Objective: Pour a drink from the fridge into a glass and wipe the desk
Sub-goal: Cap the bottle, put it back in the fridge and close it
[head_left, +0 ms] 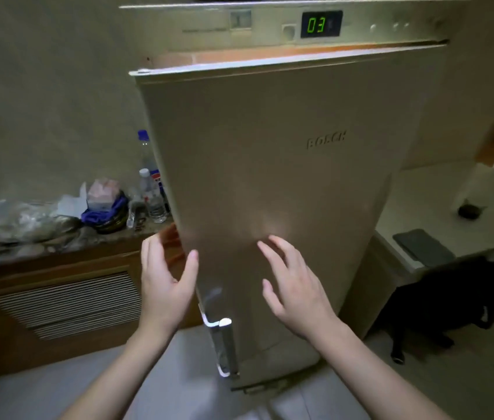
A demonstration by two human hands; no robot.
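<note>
Just beyond both hands stands the fridge door [270, 183], a tall beige panel hanging ajar, with warm orange light showing in the gap along its top edge. Raised letters on the door read "BOSCH", and a green display [320, 24] on the control strip above shows "03". A silver handle [224, 344] runs down the door's lower left edge, below and between the two hands.

The left hand [165, 283] has a wide, empty grip, fingers curved round the door's left edge and thumb lying toward its front. The right hand [295, 286] is spread flat with a wide, empty grip at the door's front; contact cannot be told.

To the left of the left hand, a stone-topped desk [58, 244] carries two clear plastic bottles, a tall one with a blue cap [145, 153] and a shorter one with a white cap [152, 197]; their fill cannot be told. Beside them sit crumpled plastic bags [12, 219] and a dark bowl [109, 219] with blue cloth and a pink packet.
</note>
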